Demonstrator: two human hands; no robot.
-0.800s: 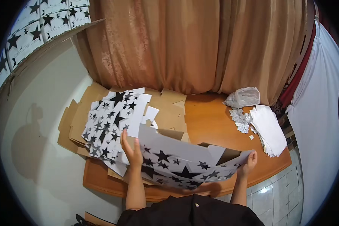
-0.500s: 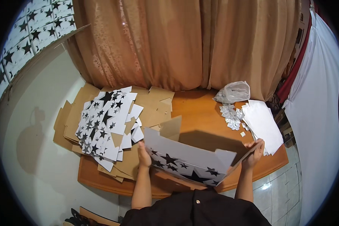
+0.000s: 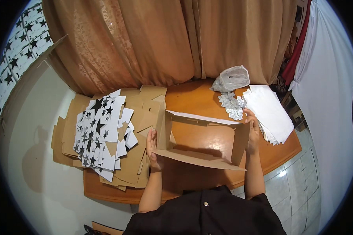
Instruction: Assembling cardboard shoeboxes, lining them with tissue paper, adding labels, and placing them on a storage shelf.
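Observation:
Between my two hands is a brown cardboard box (image 3: 240,144), folded into a four-sided frame with the tabletop showing through its middle. My left hand (image 3: 152,150) presses against its left side, fingers up along the cardboard. On the right side, my right hand (image 3: 253,127) grips the far corner, the fingertips over the edge. To the left lies a pile of white cut sheets with black stars (image 3: 102,131), resting on flat brown cardboard blanks (image 3: 147,105).
Right of the box are small silvery packets (image 3: 231,105), a clear plastic bag (image 3: 234,78) and a stack of white sheets (image 3: 268,113) on the wooden table (image 3: 184,94). A brown curtain (image 3: 161,43) hangs behind. Starred boxes (image 3: 23,47) stand at upper left.
The box has turned from showing its starred outer face to showing its brown inside, and its sides now stand squared. Both hands have stayed on it. The view has shifted a little.

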